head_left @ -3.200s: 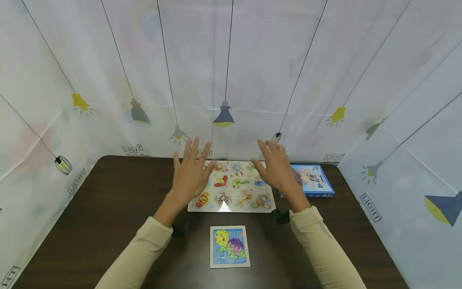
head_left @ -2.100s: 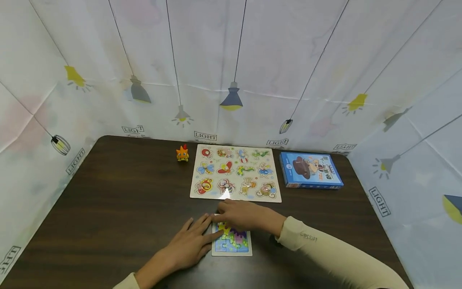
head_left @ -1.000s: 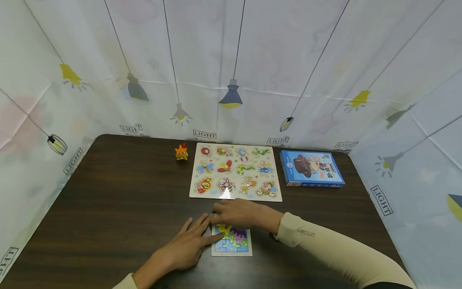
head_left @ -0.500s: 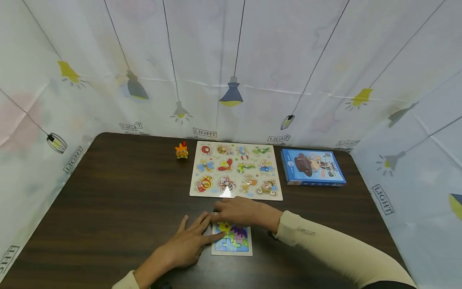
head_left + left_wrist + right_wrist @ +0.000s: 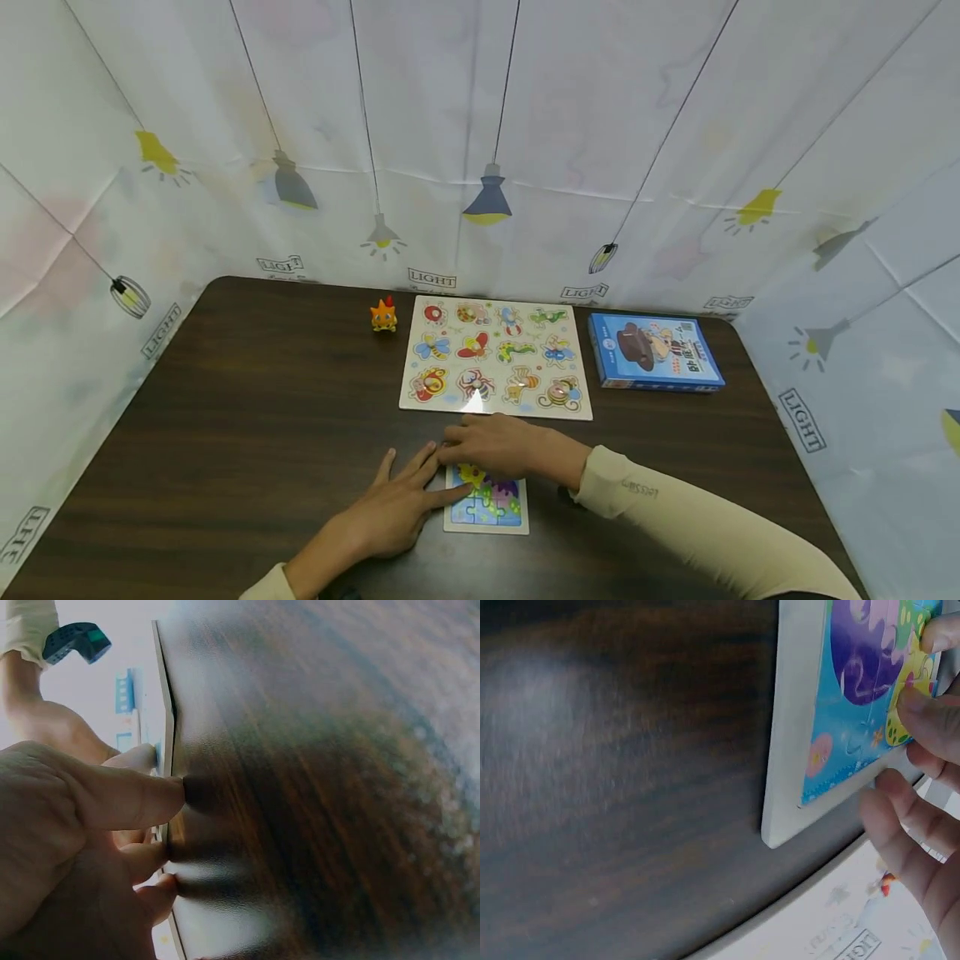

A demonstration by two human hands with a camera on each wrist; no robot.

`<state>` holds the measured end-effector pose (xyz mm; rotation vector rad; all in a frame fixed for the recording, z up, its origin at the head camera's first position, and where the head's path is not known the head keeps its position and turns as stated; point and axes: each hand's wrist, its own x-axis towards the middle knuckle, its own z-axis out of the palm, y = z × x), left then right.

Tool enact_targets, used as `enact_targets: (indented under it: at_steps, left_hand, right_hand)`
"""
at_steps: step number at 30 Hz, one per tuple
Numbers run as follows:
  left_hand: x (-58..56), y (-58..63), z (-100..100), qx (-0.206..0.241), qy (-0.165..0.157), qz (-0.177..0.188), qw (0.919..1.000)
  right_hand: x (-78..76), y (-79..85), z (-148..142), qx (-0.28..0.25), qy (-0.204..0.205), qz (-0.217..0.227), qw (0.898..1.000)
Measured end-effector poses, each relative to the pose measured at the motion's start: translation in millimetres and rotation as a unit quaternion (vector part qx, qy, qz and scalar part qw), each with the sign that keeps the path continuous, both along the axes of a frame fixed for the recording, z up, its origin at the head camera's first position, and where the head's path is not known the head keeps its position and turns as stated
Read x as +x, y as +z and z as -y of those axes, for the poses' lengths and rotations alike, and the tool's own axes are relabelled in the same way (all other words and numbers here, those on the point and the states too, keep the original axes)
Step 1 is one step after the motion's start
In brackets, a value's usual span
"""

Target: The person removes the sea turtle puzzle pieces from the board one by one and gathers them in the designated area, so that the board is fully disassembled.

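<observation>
Standing first, one small orange toy (image 5: 383,317) is seen. The left hand (image 5: 390,512) is spread, its thumb laid on one small square white-framed puzzle (image 5: 491,515), likely to steady it. Over the puzzle's far left corner, the right hand (image 5: 495,442) is bent; whether anything is pinched cannot be told. One big cream board with twelve pictures (image 5: 495,360) and one flat blue box (image 5: 657,354) are set farther back, maybe out of the way.

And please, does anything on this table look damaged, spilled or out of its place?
Nothing stands out. The animal board and blue box lie flat, and the orange toy stands upright. The left hand and right hand partly cover the small puzzle, so I cannot check all of it.
</observation>
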<state>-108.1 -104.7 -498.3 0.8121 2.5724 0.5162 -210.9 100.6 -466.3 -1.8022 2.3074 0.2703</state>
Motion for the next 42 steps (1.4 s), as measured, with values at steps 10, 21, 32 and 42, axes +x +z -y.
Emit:
enact_targets:
  at_steps: [10,21,32,42]
  left_hand:
    - [0.1,-1.4,-6.0,0.001,-0.009,-0.002,1.0000]
    - [1.0,1.7,-7.1,0.010,-0.001,0.007,0.9999]
    - [-0.9,1.6,-6.5,0.009,-0.003,-0.009,0.9999]
    - [1.5,2.3,-1.3,0.020,0.012,-0.011,0.9997]
  right_hand:
    - [0.6,-4.3,-9.4,-0.022,-0.030,0.051,0.998]
    - [5.8,-13.5,-18.3,-0.159,-0.105,0.219,0.957]
    - [-12.7,-0.5,-71.7,-0.277,-0.270,0.309,0.869]
    - [-16.0,-9.0,-116.1,-0.230,-0.301,0.280,0.882]
